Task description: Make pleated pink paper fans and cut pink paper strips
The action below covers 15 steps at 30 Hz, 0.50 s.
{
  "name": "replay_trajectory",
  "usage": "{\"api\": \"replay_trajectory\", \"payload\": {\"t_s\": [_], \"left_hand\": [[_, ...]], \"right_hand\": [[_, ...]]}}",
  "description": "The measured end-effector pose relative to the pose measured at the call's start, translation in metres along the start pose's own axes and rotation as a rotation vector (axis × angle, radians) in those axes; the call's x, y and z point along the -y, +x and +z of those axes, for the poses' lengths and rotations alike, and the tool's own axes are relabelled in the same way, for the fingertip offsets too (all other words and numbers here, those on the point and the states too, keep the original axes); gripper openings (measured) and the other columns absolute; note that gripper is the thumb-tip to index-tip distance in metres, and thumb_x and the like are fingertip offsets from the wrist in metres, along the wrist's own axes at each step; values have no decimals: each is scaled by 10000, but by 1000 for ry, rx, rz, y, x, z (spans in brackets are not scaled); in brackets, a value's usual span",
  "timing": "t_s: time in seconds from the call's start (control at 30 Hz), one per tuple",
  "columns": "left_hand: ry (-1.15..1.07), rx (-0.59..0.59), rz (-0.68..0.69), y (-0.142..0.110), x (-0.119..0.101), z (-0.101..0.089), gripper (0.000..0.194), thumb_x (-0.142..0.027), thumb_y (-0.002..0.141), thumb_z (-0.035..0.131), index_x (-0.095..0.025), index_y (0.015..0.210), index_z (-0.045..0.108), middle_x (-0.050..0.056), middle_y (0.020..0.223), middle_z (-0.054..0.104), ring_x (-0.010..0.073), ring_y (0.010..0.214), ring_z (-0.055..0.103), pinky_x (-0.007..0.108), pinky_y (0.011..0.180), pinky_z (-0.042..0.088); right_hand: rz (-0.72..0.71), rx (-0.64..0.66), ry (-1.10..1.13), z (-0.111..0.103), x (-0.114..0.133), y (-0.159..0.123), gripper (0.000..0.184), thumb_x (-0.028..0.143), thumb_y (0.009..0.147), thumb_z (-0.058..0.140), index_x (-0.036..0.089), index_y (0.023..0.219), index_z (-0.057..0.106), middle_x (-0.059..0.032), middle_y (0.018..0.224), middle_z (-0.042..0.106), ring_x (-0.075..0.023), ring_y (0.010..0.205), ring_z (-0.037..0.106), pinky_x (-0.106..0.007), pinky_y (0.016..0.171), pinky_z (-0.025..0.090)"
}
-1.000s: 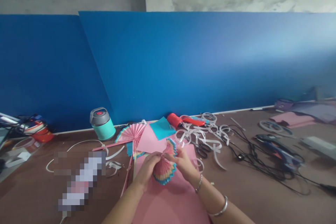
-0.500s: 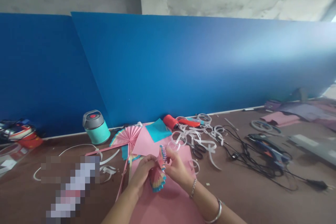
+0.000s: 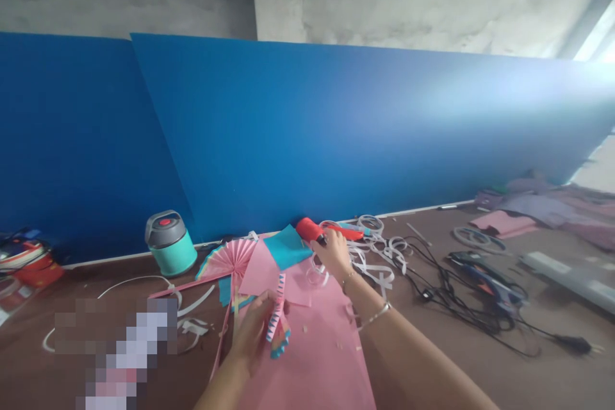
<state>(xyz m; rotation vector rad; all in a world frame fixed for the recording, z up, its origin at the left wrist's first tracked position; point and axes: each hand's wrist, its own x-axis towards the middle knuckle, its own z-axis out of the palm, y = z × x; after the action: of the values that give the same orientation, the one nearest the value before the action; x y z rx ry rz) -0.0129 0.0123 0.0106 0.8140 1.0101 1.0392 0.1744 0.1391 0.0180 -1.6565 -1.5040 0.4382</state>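
Note:
My left hand (image 3: pixel 252 332) pinches a pleated paper fan (image 3: pixel 277 325), folded nearly flat, striped pink and blue with a teal edge. It is held just above a large pink paper sheet (image 3: pixel 317 359). My right hand (image 3: pixel 332 254) is stretched forward, its fingers curled at the black tip of a red tool (image 3: pixel 310 229) that lies by the foot of the blue board. Whether it grips the tool I cannot tell. White paper strips (image 3: pixel 379 256) lie curled just right of that hand.
A teal jar with a grey lid (image 3: pixel 169 243) stands at the left by the blue board (image 3: pixel 307 134). An opened pink fan (image 3: pixel 230 257) and teal paper (image 3: pixel 286 246) lie near it. Black cables (image 3: pixel 461 295) and a glue gun (image 3: pixel 485 272) lie to the right.
My right hand has let go of the fan and reached forward to the red tool. The fan has been folded shut and stays in my left hand. The view shifted right.

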Motion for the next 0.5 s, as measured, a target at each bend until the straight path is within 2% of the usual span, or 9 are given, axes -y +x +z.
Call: {"api": "replay_trajectory", "payload": {"t_s": [0.1,0.27,0.4,0.5], "left_hand": [[-43,-12,-13,0,0,1,419,-562,657,643,-160,762,591,-45,383,506,100,278,414,199,276,295],[-81,-44,5,0,-1,0,402,-533,660,652,-147,761,607,-30,426,522,99,286,415,207,277,293],[-78,-43,29,1,-2,0,377,-524,673,647,-150,688,604,-35,412,488,87,298,395,196,295,263],[-88,-24,33,2,-2,-1,356,-499,697,632,-148,646,600,-53,381,430,80,314,384,197,343,292]], "right_hand": [[10,-3,-199,4,-3,23,556,330,649,663,147,1153,513,-182,1212,510,-366,1185,356,-466,939,265],[-43,103,-413,9,-6,37,516,364,653,667,151,1105,537,-158,1105,578,-344,1145,417,-451,923,278],[-95,130,-505,-1,-1,48,560,387,695,601,160,1197,498,-154,1208,510,-321,1159,406,-428,938,283],[-130,193,-555,-12,11,57,584,397,651,629,160,1177,539,-163,1283,444,-348,1219,345,-440,962,268]]}}
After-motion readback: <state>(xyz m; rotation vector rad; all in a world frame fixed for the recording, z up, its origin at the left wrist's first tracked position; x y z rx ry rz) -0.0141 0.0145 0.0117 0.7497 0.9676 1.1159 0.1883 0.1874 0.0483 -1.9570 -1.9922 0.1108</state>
